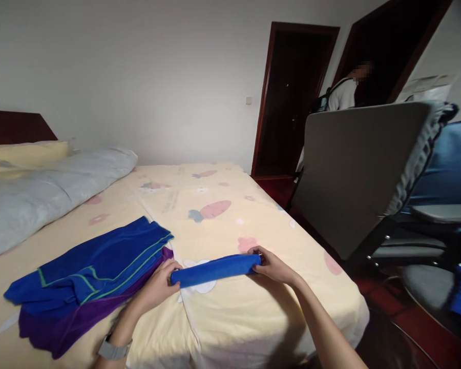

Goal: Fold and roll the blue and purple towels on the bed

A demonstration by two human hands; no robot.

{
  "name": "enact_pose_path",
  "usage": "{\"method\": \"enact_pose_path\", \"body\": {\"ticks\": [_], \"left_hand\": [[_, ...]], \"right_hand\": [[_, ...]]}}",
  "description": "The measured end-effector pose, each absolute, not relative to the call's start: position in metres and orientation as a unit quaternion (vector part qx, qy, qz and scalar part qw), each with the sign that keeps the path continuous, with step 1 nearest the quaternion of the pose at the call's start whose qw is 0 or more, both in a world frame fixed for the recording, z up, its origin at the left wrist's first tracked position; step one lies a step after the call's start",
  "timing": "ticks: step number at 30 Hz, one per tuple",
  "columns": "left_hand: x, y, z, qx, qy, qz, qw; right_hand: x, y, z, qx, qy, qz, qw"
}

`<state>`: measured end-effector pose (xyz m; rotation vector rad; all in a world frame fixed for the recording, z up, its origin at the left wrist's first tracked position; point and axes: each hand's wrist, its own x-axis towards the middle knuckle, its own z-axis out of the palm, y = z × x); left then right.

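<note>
A blue cloth folded into a long narrow strip (217, 270) lies across the bed in front of me, its kind not clear beyond a towel-like fabric. My left hand (165, 279) grips its left end, thumb and fingers closed round the edge. At the other end my right hand (269, 264) pinches the cloth between thumb and fingers. Just left of my left hand is a loose pile: blue cloths with green edging (111, 261) on top of a purple cloth (57, 328).
The bed (215, 189) has a cream sheet with carrot prints. A grey rolled quilt (57, 189) and yellow pillow (30, 154) lie at the left. Right of the bed stand a grey upright panel (357, 169) and a chair (426, 284). A person (341, 95) is near the doorway.
</note>
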<state>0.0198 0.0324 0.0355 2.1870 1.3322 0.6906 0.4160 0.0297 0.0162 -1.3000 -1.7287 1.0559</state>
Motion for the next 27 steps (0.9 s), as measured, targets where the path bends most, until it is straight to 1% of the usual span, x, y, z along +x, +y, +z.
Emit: {"method": "enact_pose_path", "body": {"ticks": [4, 6, 8, 12, 16, 19, 24, 27], "left_hand": [[0.021, 0.022, 0.040, 0.817, 0.481, 0.223, 0.225], [0.019, 0.018, 0.039, 0.822, 0.488, 0.215, 0.198], [0.016, 0.015, 0.036, 0.831, 0.484, 0.223, 0.159], [0.008, 0.011, 0.029, 0.839, 0.474, 0.255, 0.077], [0.007, 0.008, 0.022, 0.840, 0.472, 0.264, 0.045], [0.010, 0.006, 0.020, 0.842, 0.462, 0.270, 0.068], [0.011, 0.001, 0.025, 0.806, 0.469, 0.310, 0.186], [0.010, 0.000, 0.029, 0.792, 0.461, 0.328, 0.230]], "right_hand": [[0.413, 0.025, 0.022, -0.523, -0.679, 0.404, 0.319], [0.412, 0.023, 0.025, -0.516, -0.700, 0.390, 0.304], [0.411, 0.018, 0.028, -0.503, -0.725, 0.349, 0.315], [0.411, 0.006, 0.034, -0.484, -0.754, 0.251, 0.366], [0.414, -0.006, 0.036, -0.462, -0.768, 0.193, 0.400], [0.416, -0.011, 0.036, -0.465, -0.763, 0.194, 0.404], [0.420, -0.022, 0.044, -0.483, -0.725, 0.289, 0.397], [0.421, -0.031, 0.054, -0.493, -0.730, 0.283, 0.380]]}}
